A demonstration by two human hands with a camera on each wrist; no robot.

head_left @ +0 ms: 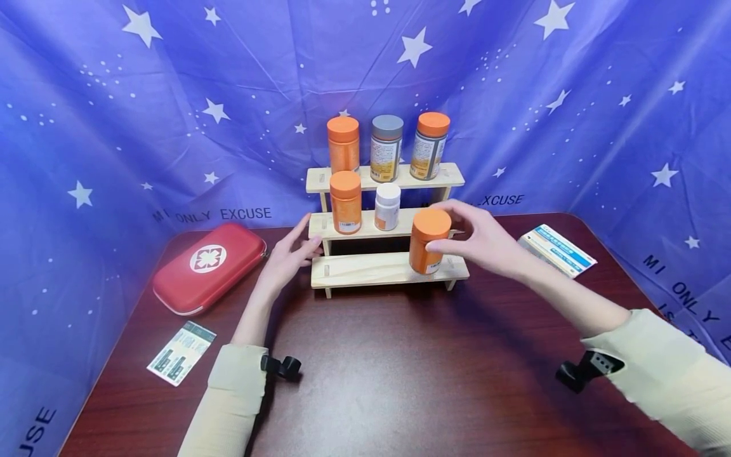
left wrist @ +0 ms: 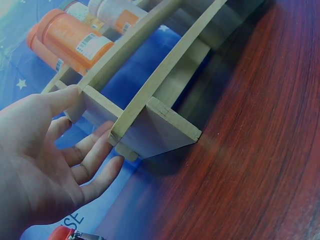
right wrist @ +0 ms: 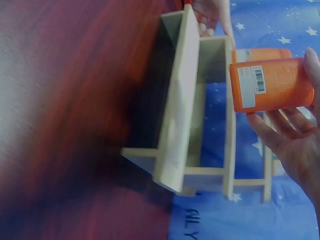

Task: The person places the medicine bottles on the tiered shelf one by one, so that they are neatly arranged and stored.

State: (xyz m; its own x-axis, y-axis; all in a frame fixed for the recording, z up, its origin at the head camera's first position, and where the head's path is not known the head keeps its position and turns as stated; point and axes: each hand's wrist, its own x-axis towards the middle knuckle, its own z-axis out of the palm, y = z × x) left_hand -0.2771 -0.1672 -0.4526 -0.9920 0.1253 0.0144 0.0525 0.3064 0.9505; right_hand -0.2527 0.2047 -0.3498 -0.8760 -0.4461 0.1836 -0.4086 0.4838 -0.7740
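Note:
My right hand (head_left: 476, 238) grips an orange bottle (head_left: 425, 251) with an orange lid, thumb on the near side and fingers behind. In the right wrist view the bottle (right wrist: 272, 85) is held off the boards, its barcode label facing the camera. A three-tier wooden shelf (head_left: 365, 270) stands under it. At the shelf's left end, my left hand (head_left: 288, 254) rests its fingertips against the wood, fingers loosely bent. On the middle tier are another orange bottle (head_left: 346, 203) and a small white bottle (head_left: 387, 208).
The top tier carries an orange bottle (head_left: 343, 146), a grey-lidded bottle (head_left: 386, 149) and an orange-lidded grey bottle (head_left: 429, 146). A red first-aid case (head_left: 177, 279) and a printed card (head_left: 183, 352) lie left; a blue-and-white box (head_left: 556, 249) lies right. A starry curtain (head_left: 257, 95) hangs behind.

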